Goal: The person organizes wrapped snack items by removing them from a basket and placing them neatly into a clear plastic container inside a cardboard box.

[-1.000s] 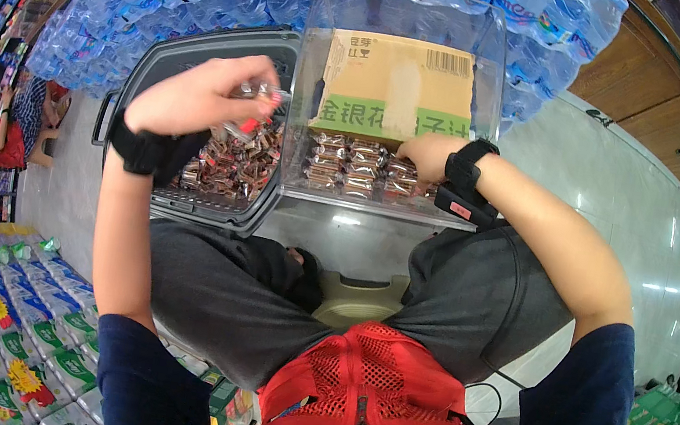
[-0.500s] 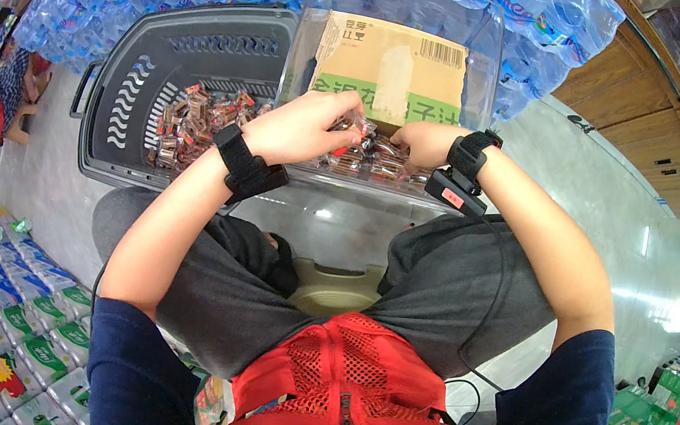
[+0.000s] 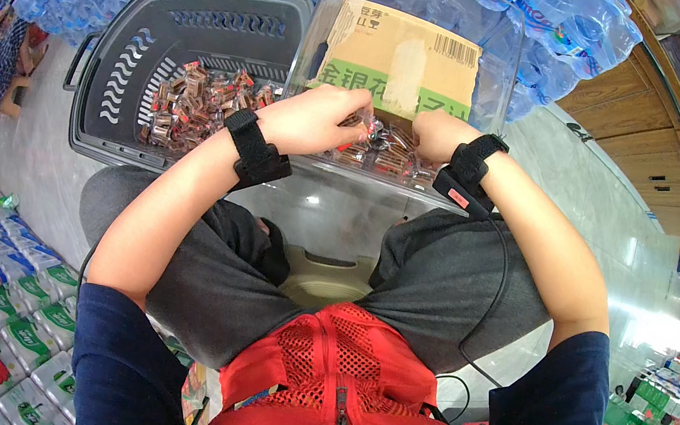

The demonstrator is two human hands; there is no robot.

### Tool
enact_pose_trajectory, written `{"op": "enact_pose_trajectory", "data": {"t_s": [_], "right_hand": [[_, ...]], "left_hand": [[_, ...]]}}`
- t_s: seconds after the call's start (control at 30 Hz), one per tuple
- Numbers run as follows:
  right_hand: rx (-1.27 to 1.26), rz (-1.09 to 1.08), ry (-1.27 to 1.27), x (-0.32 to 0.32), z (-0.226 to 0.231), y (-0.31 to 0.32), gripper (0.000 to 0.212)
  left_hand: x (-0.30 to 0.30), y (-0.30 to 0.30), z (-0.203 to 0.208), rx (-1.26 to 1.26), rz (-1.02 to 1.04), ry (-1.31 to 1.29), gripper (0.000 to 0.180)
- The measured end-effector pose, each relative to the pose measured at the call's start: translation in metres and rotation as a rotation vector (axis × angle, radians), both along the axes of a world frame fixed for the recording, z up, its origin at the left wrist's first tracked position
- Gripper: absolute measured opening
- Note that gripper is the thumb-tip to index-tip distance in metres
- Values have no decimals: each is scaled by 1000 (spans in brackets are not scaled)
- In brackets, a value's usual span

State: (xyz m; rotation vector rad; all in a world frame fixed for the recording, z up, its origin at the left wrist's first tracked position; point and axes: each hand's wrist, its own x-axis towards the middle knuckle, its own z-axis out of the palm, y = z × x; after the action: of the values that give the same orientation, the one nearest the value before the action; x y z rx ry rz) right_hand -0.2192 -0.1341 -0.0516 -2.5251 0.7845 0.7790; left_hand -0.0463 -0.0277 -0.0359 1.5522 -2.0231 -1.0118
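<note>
Sweets (image 3: 385, 150) lie in the clear box (image 3: 473, 100) directly under both hands, the left hand (image 3: 319, 120) pinching one wrapped piece, the right hand (image 3: 439, 137) curled shut among them, equally near.

Both forearms reach forward from the lower edge and angle inward, so the hands meet close together ahead of the knees. The left hand (image 3: 315, 119) is turned palm down, its fingers curled inward toward the right. The right hand (image 3: 434, 134) is bent at the wrist, knuckles up, fingers tucked under. Each wrist wears a black strap.
</note>
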Motion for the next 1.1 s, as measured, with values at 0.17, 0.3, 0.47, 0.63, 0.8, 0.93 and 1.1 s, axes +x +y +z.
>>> {"op": "enact_pose_trajectory", "data": {"t_s": [0.17,0.3,0.47,0.63,0.8,0.93,1.1], "right_hand": [[-27,-47,-16,3,3,4,22],[103,-83,12,5,-6,-1,20],[69,-53,53,14,-4,7,13],[65,-78,20,12,-7,5,14],[-88,73,-35,11,-13,3,16],[-59,88,-121,9,-15,1,14],[109,57,43,13,-4,3,28]], "left_hand": [[2,1,-5,-47,-5,-34,21],[3,2,-9,-67,-12,-47,21],[6,3,-5,-48,-15,-14,20],[5,3,-4,-42,-23,0,20],[6,2,-5,-38,-27,-9,21],[7,1,5,-13,-43,-24,21],[11,-5,-1,-13,-77,-4,22]]}}
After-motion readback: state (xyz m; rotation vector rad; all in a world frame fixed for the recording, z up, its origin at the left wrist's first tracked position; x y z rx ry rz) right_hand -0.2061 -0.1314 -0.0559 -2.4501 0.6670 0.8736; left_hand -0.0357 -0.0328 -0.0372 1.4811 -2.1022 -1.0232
